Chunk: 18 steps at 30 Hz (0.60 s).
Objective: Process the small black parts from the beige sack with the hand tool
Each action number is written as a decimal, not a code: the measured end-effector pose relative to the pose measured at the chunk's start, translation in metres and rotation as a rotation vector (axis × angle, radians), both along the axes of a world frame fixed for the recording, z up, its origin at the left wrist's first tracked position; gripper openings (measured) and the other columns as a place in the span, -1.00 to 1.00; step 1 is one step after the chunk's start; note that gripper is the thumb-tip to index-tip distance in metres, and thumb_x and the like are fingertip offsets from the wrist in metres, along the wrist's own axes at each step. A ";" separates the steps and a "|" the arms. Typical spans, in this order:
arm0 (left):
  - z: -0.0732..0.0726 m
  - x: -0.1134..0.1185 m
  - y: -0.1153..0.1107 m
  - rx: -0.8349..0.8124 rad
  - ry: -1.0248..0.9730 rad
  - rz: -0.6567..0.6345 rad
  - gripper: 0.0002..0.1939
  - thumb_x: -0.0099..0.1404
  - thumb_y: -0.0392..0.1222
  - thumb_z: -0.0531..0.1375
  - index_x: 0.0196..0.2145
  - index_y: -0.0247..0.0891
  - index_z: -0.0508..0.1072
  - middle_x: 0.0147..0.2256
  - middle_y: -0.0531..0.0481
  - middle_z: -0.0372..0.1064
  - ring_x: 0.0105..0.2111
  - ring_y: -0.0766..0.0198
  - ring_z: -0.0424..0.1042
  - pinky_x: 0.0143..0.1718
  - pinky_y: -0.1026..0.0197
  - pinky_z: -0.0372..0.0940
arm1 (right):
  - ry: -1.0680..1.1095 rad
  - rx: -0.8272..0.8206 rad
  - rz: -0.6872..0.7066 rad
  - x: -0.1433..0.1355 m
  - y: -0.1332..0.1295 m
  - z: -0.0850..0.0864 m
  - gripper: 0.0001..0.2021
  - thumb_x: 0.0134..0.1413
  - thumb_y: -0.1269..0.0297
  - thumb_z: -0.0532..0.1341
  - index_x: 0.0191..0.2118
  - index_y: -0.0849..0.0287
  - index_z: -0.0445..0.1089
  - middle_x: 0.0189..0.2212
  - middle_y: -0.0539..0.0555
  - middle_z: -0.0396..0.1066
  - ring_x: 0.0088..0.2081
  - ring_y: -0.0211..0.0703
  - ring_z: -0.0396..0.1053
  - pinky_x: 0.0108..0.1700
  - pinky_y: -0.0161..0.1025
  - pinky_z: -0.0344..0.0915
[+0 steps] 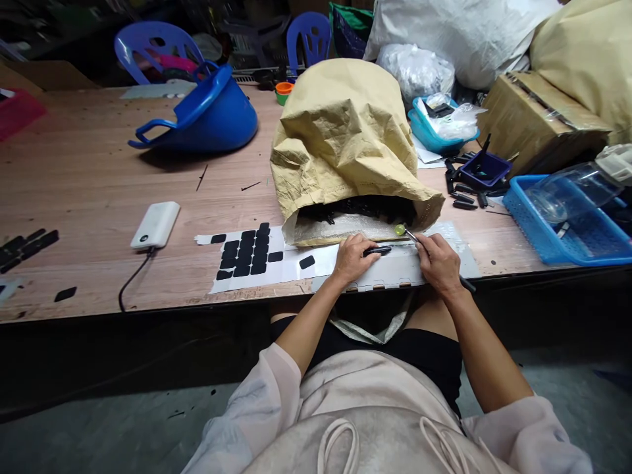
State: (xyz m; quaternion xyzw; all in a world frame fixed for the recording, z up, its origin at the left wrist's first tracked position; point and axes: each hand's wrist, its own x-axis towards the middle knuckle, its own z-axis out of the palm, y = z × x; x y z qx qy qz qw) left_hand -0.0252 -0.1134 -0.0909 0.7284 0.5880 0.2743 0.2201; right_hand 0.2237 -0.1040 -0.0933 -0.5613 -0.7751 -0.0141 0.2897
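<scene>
My left hand (353,258) rests at the table's front edge, its fingers closed on a slim black piece (379,250) that points right. To its right, my right hand (438,262) grips a dark-handled tool (467,284) with a thin metal shaft. A small yellow-green round thing (399,230) sits at the shaft's tip. Just beyond both hands lies the open mouth of a tan sack (345,131), with dark pieces (365,207) inside. Left of my left hand, rounded black patches (245,251) lie in rows on a white sheet (291,268); one loose patch (307,262) is apart.
A blue tub (217,115) lies tipped at the back left, with a white power bank (155,225) and its cable nearer. On the right are a blue basket (567,247), a small purple tray (486,168) among black pieces, and a cardboard box (538,125).
</scene>
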 end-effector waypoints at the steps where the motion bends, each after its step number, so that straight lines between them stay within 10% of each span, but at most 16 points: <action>1: 0.001 0.000 0.000 0.002 0.000 -0.004 -0.83 0.35 -0.17 0.36 -0.10 -0.11 0.65 -0.15 -0.02 0.53 -0.03 0.05 0.43 0.09 0.01 0.26 | 0.069 -0.001 0.015 -0.002 -0.006 0.001 -0.64 0.47 0.14 0.05 0.11 0.09 0.54 -0.20 0.14 0.49 -0.16 -0.05 0.42 -0.12 -0.17 0.32; 18: 0.002 0.001 -0.001 -0.014 -0.001 -0.004 -0.83 0.37 -0.17 0.35 -0.08 -0.10 0.63 -0.13 0.00 0.53 -0.02 0.07 0.43 0.09 0.02 0.22 | 0.246 -0.075 0.131 -0.022 -0.051 0.011 -0.65 0.48 0.19 0.09 0.20 -0.02 0.52 -0.15 0.11 0.55 -0.13 -0.08 0.54 -0.04 -0.14 0.47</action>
